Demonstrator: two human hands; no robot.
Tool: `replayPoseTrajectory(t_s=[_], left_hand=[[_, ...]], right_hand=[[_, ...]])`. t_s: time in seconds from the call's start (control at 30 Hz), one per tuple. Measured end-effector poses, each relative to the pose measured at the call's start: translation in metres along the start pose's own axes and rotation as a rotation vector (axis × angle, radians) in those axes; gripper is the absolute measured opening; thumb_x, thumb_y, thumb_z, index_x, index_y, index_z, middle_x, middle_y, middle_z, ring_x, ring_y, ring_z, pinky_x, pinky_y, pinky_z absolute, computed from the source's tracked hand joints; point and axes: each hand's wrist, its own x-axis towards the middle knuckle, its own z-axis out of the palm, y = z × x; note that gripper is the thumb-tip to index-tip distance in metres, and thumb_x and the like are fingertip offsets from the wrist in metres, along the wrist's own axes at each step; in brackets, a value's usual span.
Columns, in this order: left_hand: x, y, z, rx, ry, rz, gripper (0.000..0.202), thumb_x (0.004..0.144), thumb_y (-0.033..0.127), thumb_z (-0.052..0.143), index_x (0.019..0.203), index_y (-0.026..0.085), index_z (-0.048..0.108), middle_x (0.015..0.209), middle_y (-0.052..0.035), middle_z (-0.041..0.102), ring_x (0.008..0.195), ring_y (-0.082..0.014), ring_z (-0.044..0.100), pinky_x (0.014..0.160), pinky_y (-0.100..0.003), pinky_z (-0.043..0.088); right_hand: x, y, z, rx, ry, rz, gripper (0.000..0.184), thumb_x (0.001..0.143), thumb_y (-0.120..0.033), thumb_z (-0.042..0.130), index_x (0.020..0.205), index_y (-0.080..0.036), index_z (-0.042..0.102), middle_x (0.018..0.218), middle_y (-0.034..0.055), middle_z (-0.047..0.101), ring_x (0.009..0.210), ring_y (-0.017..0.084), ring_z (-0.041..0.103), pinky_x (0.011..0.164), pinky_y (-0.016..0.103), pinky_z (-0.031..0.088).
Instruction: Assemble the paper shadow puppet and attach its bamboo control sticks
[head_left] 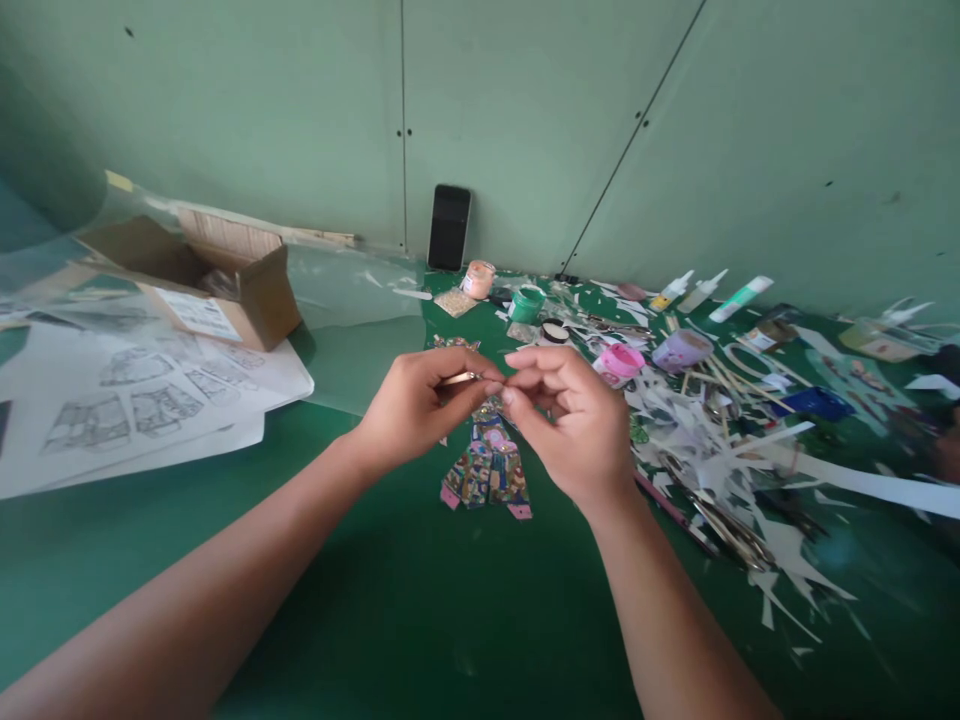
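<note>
My left hand [427, 400] pinches a thin, pale stick [457, 378] that points toward my other hand. Fingertips of my right hand [574, 415] close together at the stick's far end; whatever small piece they grip is too small to name. Both hands meet above a flat cut-out figure [491, 465] lying on the green table. Camouflage-like patterned legs and pink feet show on it, while my hands cover much of its upper part.
Paint jars, including a pink jar [619, 362] and a green jar [527, 303], stand behind. Paper scraps [750, 480] and metal tools [724, 530] clutter the right. Leftward are printed sheets [142, 400] and a cardboard box [262, 300]. A phone [449, 228] leans against the wall.
</note>
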Motion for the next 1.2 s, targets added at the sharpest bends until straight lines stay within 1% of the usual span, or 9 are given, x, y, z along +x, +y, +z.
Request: replayPoseTrajectory(t_s=[0.17, 0.33, 0.47, 0.6, 0.7, 0.8, 0.9, 1.07, 1.2], left_hand=[[-0.002, -0.006, -0.007, 0.200, -0.085, 0.093, 0.012, 0.085, 0.014, 0.057, 0.090, 0.016, 0.068, 0.083, -0.0009, 0.073, 0.065, -0.0078, 0.064, 0.059, -0.016, 0.045], [0.000, -0.006, -0.014, 0.320, -0.153, 0.142, 0.015, 0.082, 0.012, 0.055, 0.092, 0.018, 0.065, 0.083, 0.0007, 0.072, 0.069, -0.0090, 0.066, 0.059, -0.016, 0.044], [0.001, -0.004, -0.016, 0.303, -0.210, 0.094, 0.016, 0.083, 0.013, 0.053, 0.093, 0.018, 0.064, 0.085, 0.0007, 0.072, 0.070, -0.0092, 0.066, 0.060, -0.017, 0.043], [0.002, -0.004, -0.018, 0.205, -0.265, 0.010, 0.013, 0.087, 0.019, 0.056, 0.096, 0.019, 0.065, 0.083, 0.0006, 0.071, 0.069, -0.0094, 0.064, 0.060, -0.017, 0.043], [0.004, -0.005, -0.019, 0.133, -0.276, 0.010, 0.010, 0.088, 0.024, 0.060, 0.093, 0.019, 0.067, 0.081, 0.0011, 0.071, 0.066, -0.0085, 0.062, 0.061, -0.018, 0.042], [0.005, -0.007, -0.018, 0.105, -0.268, 0.042, 0.007, 0.087, 0.024, 0.064, 0.088, 0.019, 0.068, 0.078, 0.0015, 0.069, 0.066, -0.0083, 0.060, 0.061, -0.018, 0.041], [0.006, -0.006, -0.018, 0.066, -0.241, 0.017, 0.007, 0.086, 0.024, 0.065, 0.084, 0.018, 0.068, 0.075, 0.0016, 0.068, 0.064, -0.0081, 0.057, 0.060, -0.019, 0.041], [0.005, 0.001, -0.011, -0.022, -0.083, -0.075, 0.018, 0.087, 0.031, 0.064, 0.079, 0.015, 0.066, 0.068, -0.0001, 0.064, 0.056, -0.0076, 0.049, 0.051, -0.019, 0.036], [0.005, 0.010, -0.004, -0.141, 0.012, -0.084, 0.028, 0.086, 0.041, 0.066, 0.075, 0.015, 0.066, 0.066, -0.0009, 0.063, 0.056, -0.0083, 0.052, 0.051, -0.020, 0.038]], right_hand=[[-0.001, 0.003, 0.003, -0.063, -0.026, -0.031, 0.024, 0.084, -0.010, 0.056, 0.105, -0.022, 0.059, 0.076, -0.0026, 0.066, 0.068, 0.011, 0.066, 0.066, 0.025, 0.056], [-0.002, 0.005, 0.006, -0.077, -0.021, 0.011, 0.023, 0.083, -0.011, 0.057, 0.104, -0.021, 0.059, 0.077, -0.0018, 0.068, 0.068, 0.012, 0.066, 0.066, 0.026, 0.056], [-0.001, 0.005, 0.007, -0.007, -0.030, 0.089, 0.017, 0.082, -0.014, 0.058, 0.097, -0.021, 0.058, 0.078, -0.0003, 0.070, 0.069, 0.013, 0.068, 0.064, 0.026, 0.056], [0.000, 0.002, 0.004, 0.069, -0.053, 0.175, 0.019, 0.081, -0.015, 0.059, 0.098, -0.021, 0.057, 0.072, -0.0020, 0.069, 0.064, 0.012, 0.067, 0.060, 0.025, 0.054], [0.002, 0.002, -0.001, 0.117, -0.082, 0.241, 0.019, 0.079, -0.015, 0.061, 0.096, -0.021, 0.057, 0.071, -0.0023, 0.069, 0.060, 0.011, 0.065, 0.057, 0.023, 0.052], [0.003, 0.002, -0.005, 0.140, -0.122, 0.299, 0.016, 0.078, -0.016, 0.064, 0.092, -0.020, 0.058, 0.071, -0.0017, 0.070, 0.060, 0.011, 0.067, 0.056, 0.022, 0.053], [0.004, 0.000, -0.006, 0.186, -0.115, 0.321, 0.015, 0.079, -0.018, 0.066, 0.093, -0.020, 0.060, 0.071, -0.0017, 0.071, 0.061, 0.011, 0.068, 0.057, 0.022, 0.055], [0.003, -0.006, -0.002, 0.227, 0.031, 0.338, 0.015, 0.081, -0.024, 0.067, 0.094, -0.018, 0.069, 0.073, 0.0005, 0.075, 0.058, 0.013, 0.070, 0.058, 0.026, 0.060], [0.000, -0.009, 0.004, 0.197, 0.079, 0.271, 0.010, 0.079, -0.023, 0.068, 0.087, -0.019, 0.073, 0.072, 0.0004, 0.076, 0.060, 0.015, 0.072, 0.058, 0.029, 0.063]])
